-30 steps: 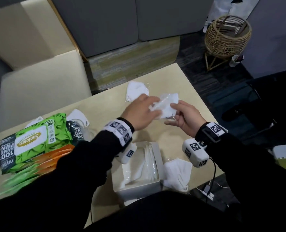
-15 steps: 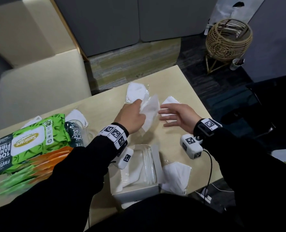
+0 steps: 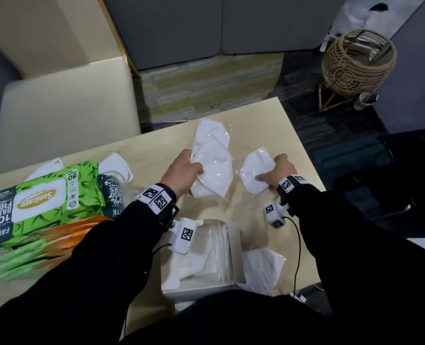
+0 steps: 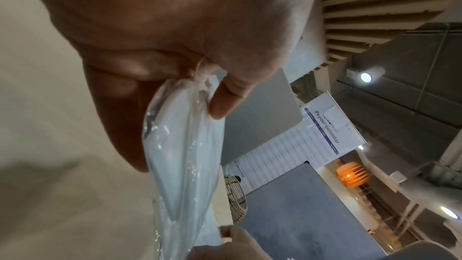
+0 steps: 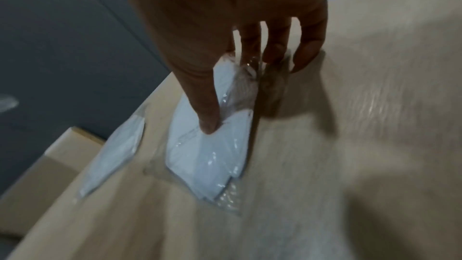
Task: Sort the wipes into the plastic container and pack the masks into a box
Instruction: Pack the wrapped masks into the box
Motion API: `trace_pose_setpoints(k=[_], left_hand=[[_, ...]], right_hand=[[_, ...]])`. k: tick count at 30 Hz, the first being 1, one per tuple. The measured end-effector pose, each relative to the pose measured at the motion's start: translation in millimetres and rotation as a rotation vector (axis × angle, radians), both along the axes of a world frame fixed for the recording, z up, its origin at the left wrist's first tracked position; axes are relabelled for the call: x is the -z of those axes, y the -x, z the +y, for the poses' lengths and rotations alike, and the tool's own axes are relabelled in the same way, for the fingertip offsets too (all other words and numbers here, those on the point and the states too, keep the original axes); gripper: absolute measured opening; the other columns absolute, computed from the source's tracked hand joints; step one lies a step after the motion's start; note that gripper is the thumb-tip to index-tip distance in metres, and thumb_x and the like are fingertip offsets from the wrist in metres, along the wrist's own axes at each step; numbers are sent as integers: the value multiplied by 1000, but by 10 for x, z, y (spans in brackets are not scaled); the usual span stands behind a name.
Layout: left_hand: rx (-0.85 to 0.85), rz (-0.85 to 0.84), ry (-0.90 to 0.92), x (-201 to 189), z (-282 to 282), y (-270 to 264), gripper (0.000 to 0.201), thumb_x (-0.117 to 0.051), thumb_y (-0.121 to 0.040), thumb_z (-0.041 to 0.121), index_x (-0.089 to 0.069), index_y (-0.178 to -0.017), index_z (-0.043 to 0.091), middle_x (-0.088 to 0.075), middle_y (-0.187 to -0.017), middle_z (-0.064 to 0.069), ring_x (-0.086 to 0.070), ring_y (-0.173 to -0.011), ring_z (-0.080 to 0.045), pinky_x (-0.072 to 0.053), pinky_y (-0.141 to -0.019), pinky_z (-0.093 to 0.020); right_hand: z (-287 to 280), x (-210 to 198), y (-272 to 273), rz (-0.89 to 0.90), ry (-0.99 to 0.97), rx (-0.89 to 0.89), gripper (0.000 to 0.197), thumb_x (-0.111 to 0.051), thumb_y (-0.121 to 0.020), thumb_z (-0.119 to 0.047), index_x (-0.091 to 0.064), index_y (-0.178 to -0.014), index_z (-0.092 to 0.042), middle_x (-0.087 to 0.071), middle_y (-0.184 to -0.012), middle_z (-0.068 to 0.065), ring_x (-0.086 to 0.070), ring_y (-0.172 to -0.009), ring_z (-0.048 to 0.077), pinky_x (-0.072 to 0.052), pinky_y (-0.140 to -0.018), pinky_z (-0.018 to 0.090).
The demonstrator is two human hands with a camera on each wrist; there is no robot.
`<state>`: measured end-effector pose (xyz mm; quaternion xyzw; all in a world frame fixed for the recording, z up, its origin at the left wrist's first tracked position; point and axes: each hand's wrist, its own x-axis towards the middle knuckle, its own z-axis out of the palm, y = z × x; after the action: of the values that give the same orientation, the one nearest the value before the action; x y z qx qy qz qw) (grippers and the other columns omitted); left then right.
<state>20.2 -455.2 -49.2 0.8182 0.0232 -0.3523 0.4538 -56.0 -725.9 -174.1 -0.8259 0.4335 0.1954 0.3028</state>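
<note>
My left hand (image 3: 186, 170) pinches a white mask in a clear wrapper (image 3: 214, 175) by its edge, low over the table; in the left wrist view the thumb (image 4: 225, 102) presses the wrapper of that mask (image 4: 180, 145). My right hand (image 3: 280, 169) grips a second wrapped mask (image 3: 253, 170) lying on the table, thumb (image 5: 207, 118) on top of that mask (image 5: 207, 155) and fingers curled at its far edge. A white open box (image 3: 234, 245) with masks inside stands near me. Green and orange wipes packs (image 3: 42, 202) lie at the left.
A third wrapped mask (image 3: 214, 131) lies near the table's far edge, another mask (image 3: 263, 267) right of the box, and more masks (image 3: 115, 163) behind the wipes. A beige chair (image 3: 57, 115) stands beyond the table. A wicker basket (image 3: 358, 61) is on the floor, far right.
My right hand let go of the mask both hands held, moved right and took hold of another mask on the table. My left hand keeps the first mask.
</note>
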Motion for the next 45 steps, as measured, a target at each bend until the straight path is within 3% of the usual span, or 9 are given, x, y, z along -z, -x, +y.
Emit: trace_pose_setpoints(k=[3, 11, 13, 21, 26, 31, 36, 39, 45], left_hand=[[-15, -22, -1, 35, 64, -27, 45, -55, -67, 27, -58, -111, 19, -65, -113, -16, -66, -105, -42, -60, -82, -66], [99, -286, -32, -269, 46, 224, 44, -58, -90, 15, -48, -132, 25, -70, -104, -2, -65, -91, -26, -58, -79, -43], [158, -311, 21, -361, 2, 361, 48, -61, -88, 15, -47, -132, 29, -71, -108, 1, -68, -90, -21, -56, -75, -36], [235, -268, 305, -688, 201, 721, 62, -81, -83, 34, -50, -135, 38, -66, -126, 8, -74, -99, -14, -63, -84, -41], [286, -354, 322, -697, 406, 913, 81, -96, -69, 38, -51, -137, 42, -61, -129, 9, -67, -106, -10, -51, -76, -10], [274, -351, 318, -597, 587, 951, 103, -102, -49, 41, -49, -137, 42, -59, -117, 5, -66, -100, -22, -60, -84, -33], [214, -371, 357, -576, 759, 940, 51, -77, -68, 13, -74, -117, 28, -72, -100, 3, -68, -91, -15, -60, -92, -43], [-13, -419, 369, -589, 810, 893, 23, -61, -72, 16, -78, -85, 22, -71, -84, 3, -60, -77, -16, -50, -74, -35], [-448, -379, 546, -788, 1057, 789, 19, -58, -81, 8, -73, -75, 19, -67, -78, -1, -59, -74, -21, -45, -68, -34]], right_hand=[[-19, -121, 82, -125, -204, 71, 41, -85, -66, -33, -66, -97, -12, -75, -98, 9, -74, -84, 31, -63, -74, 41], [560, -1283, 466, -513, -644, 124, 4, -71, -94, -11, -70, -98, -10, -73, -90, 5, -69, -72, 21, -65, -67, 52], [747, -1606, 520, -541, -686, 36, 18, -71, -96, -19, -64, -81, -13, -68, -77, -3, -73, -73, 22, -64, -66, 54], [1116, -2072, 698, -584, -784, -53, 44, -65, -96, -53, -75, -112, -14, -73, -115, 13, -74, -96, 31, -61, -88, 51], [1262, -2011, 857, -633, -934, -26, 25, -69, -98, -24, -65, -118, -8, -74, -110, 19, -73, -97, 39, -62, -84, 51], [1381, -2003, 1022, -614, -1043, -58, 26, -61, -97, 2, -65, -122, -2, -74, -106, 20, -74, -90, 29, -61, -74, 38], [1388, -1947, 1155, -620, -1080, 33, 34, -49, -92, 18, -60, -123, 9, -69, -104, 24, -72, -86, 34, -65, -69, 42], [1374, -1924, 1217, -606, -1025, 209, 27, -47, -88, 14, -59, -109, 2, -55, -85, 17, -61, -67, 30, -63, -56, 41], [1384, -1865, 1321, -617, -1043, 361, 43, -55, -68, 2, -56, -111, -4, -50, -99, 21, -56, -66, 34, -58, -56, 41]])
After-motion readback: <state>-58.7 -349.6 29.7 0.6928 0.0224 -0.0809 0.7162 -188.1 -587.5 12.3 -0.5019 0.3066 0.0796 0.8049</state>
